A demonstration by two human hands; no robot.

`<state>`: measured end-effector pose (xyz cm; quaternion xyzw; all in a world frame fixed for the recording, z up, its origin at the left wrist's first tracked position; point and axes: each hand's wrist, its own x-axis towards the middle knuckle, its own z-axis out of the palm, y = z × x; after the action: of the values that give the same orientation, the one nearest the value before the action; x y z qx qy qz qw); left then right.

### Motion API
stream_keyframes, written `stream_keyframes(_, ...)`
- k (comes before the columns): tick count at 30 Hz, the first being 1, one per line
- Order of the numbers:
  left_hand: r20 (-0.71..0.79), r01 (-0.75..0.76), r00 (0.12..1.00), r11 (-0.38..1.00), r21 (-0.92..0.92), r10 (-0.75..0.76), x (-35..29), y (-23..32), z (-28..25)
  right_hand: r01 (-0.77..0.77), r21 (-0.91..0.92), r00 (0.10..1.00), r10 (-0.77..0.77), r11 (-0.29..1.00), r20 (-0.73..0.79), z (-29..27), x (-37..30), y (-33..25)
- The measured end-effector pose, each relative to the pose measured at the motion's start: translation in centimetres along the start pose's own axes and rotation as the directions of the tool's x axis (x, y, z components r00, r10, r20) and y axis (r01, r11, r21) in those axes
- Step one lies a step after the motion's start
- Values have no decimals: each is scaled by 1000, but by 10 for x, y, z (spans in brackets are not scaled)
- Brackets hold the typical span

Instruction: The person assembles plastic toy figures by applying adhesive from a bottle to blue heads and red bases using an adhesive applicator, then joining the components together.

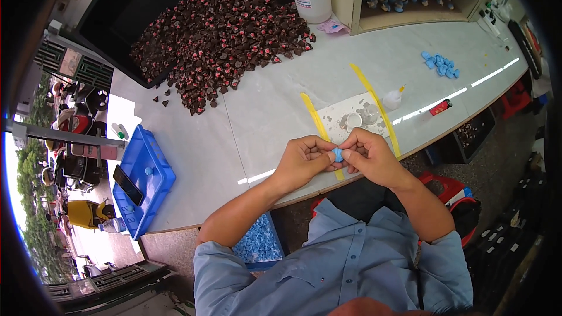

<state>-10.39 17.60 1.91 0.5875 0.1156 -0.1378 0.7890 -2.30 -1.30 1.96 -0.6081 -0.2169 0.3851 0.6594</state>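
Both of my hands meet over the table's front edge around a small blue rounded piece. The thumb and fingertips of my left hand pinch it from one side. From the other side the thumb and bent fingers of my right hand press on it. My fingertips cover part of the piece, so its exact kind does not show. Just beyond my hands lies a stained white board between yellow tape strips. On it stand a small white cup and a clear cup.
A heap of dark brown and red pieces spills from a black bin. Right of the board are a yellow-tipped bottle, a red lighter-like object and several blue pieces. A blue tray holds a phone.
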Motion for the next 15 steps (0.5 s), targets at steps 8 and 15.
stream_keyframes(8,26,30,999,999,24,-31,0,1,-4,-21,17,999,20,1000,50,-6,0,-1)
stream_keyframes(15,25,48,999,999,23,-48,1,1,-4,-20,-6,999,21,1000,43,-5,0,-2)
